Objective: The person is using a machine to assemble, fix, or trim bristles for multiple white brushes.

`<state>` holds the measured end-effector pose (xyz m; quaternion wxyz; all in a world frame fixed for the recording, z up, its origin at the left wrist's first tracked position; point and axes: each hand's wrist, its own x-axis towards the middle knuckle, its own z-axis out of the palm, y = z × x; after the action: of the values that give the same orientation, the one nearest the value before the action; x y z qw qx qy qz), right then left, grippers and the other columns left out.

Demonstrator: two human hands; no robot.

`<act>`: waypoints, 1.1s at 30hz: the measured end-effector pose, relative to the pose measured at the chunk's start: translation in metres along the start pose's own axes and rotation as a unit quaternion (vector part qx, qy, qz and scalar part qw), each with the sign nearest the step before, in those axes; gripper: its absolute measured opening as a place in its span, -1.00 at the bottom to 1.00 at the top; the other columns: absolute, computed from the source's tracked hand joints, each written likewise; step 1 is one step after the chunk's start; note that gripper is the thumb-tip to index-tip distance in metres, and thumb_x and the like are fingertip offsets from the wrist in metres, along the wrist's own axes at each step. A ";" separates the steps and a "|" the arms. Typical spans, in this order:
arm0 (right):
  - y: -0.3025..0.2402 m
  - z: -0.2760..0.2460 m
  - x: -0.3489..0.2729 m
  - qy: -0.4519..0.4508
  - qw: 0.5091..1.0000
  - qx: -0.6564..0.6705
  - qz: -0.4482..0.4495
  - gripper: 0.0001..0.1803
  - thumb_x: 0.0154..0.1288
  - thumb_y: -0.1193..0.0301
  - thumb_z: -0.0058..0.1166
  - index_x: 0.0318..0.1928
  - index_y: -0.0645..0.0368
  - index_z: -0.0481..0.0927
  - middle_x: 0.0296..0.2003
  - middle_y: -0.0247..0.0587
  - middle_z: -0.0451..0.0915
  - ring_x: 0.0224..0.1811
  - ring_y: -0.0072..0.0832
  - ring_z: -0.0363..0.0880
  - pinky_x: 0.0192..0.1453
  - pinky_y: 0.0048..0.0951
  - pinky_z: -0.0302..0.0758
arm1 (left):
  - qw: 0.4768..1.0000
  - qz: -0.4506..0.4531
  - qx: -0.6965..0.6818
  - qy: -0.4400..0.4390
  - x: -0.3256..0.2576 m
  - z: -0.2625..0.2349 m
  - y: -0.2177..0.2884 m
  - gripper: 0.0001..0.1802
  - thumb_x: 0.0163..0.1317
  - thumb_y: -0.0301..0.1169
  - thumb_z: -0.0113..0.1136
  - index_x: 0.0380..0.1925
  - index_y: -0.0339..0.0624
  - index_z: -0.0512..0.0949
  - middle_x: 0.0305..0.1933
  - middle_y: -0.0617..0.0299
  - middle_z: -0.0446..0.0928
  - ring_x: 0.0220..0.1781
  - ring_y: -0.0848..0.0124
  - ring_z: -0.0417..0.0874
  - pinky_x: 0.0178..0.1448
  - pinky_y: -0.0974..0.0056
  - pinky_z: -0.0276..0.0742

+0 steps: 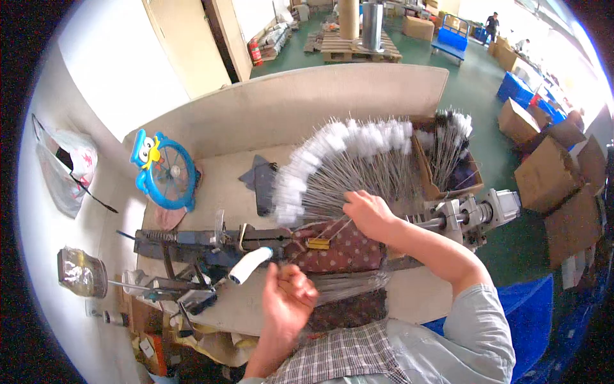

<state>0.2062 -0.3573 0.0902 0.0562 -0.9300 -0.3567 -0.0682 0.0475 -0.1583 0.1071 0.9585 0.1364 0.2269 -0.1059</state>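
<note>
A wide fan of white-tipped bottle brushes [345, 160] with thin twisted-wire stems lies across the bench. My right hand [369, 214] reaches over the near ends of the stems, fingers closed around a wire stem that slants toward a brown polka-dot cloth [345, 251]. A small yellow block [318, 244] rests on this cloth. Lower left, my left hand [291, 299] is raised palm up with half-curled fingers, thumb apart, and nothing visible in it. Just beyond it is a white handle [251, 265] on the metal bench machine [211, 246]. Loose bare wires [348, 286] lie near my body.
A cardboard box [441, 185] of dark-bristled brushes stands right of the fan, beside a motor-like metal unit [476, 214]. A blue cartoon fan [169, 171] stands at the left. A raised board [320, 96] edges the far side. Cardboard boxes [556, 169] pile up on the right.
</note>
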 end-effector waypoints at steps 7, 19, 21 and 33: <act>0.046 -0.049 -0.036 -0.007 0.973 0.229 0.036 -0.84 0.05 0.38 0.11 -0.33 0.13 0.64 -0.35 -0.22 0.61 -0.25 -0.28 0.57 -0.15 -0.36 0.49 | 0.943 -0.121 0.279 -0.131 0.026 -0.025 -0.027 -0.72 0.30 -0.24 -0.04 -0.13 -0.16 0.49 -0.47 0.29 0.45 -0.48 0.53 0.41 -0.31 0.35 0.41; 0.077 -0.074 -0.085 -0.119 0.945 0.292 0.089 -0.79 0.04 0.30 0.19 -0.33 0.13 0.66 -0.45 -0.26 0.63 -0.38 -0.29 0.58 -0.20 -0.38 0.49 | 0.733 0.191 0.629 -0.174 0.097 0.025 -0.072 -0.59 0.38 -0.17 -0.15 -0.10 -0.28 0.52 -0.42 0.23 0.57 -0.37 0.55 0.53 -0.23 0.42 0.44; 0.077 -0.065 -0.083 0.004 0.978 0.205 -0.034 -0.82 0.02 0.27 0.20 -0.39 0.06 0.68 -0.44 -0.31 0.62 -0.27 -0.32 0.54 -0.16 -0.36 0.47 | 0.705 0.214 0.665 -0.122 0.082 0.031 -0.064 -0.60 0.37 -0.19 -0.13 -0.26 -0.31 0.57 -0.46 0.22 0.61 -0.44 0.55 0.54 -0.30 0.43 0.45; 0.009 -0.037 -0.020 -0.012 0.944 0.292 -0.151 -0.83 -0.03 0.24 0.16 -0.44 0.01 0.67 -0.49 -0.40 0.59 -0.30 -0.32 0.47 -0.16 -0.35 0.45 | 0.823 0.178 0.539 -0.018 0.066 0.004 -0.044 -0.65 0.28 -0.23 0.05 -0.41 -0.34 0.59 -0.45 0.20 0.61 -0.43 0.51 0.58 -0.34 0.42 0.48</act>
<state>0.1940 -0.3825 0.1228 0.3101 -0.8089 -0.4978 0.0421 0.0955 -0.2107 0.0705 0.7381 0.6676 0.0882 -0.0409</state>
